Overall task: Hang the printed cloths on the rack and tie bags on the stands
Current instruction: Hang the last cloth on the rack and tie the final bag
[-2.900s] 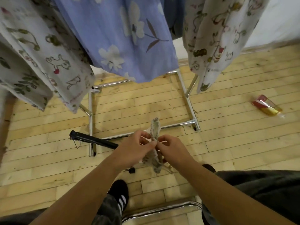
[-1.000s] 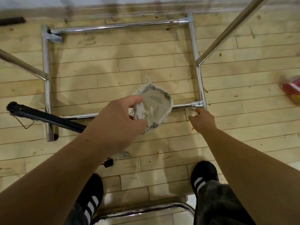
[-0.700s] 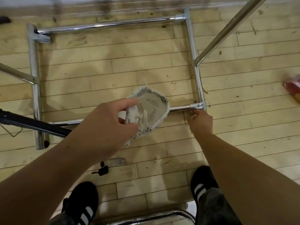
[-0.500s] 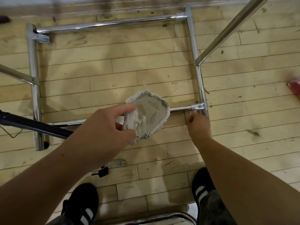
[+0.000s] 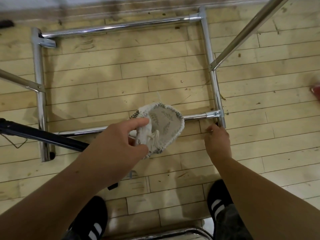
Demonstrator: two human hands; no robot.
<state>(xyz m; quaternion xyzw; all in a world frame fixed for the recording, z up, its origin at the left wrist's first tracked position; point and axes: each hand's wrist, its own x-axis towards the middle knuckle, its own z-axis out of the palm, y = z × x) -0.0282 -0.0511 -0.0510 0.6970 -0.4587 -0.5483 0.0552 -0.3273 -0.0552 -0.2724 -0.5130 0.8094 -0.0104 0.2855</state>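
My left hand pinches the rim of a small leaf-printed drawstring bag, whose mouth gapes open toward me with its white cord hanging inside. The bag hangs just above the front bar of the chrome rack base. My right hand reaches down to the floor beside the rack's front right corner joint. Its fingertips are bunched together there, and whether they hold anything is hidden. No printed cloths are in view.
A black tripod leg slants across the floor at the left, over the rack base. A red packet lies at the right edge. A small black object lies near my shoes. A chrome tube curves along the bottom edge.
The view has tilted down, so the hanging cloths have left it. The bag went from both hands to my left hand alone, now open. My right hand dropped to the rack corner and stays there.
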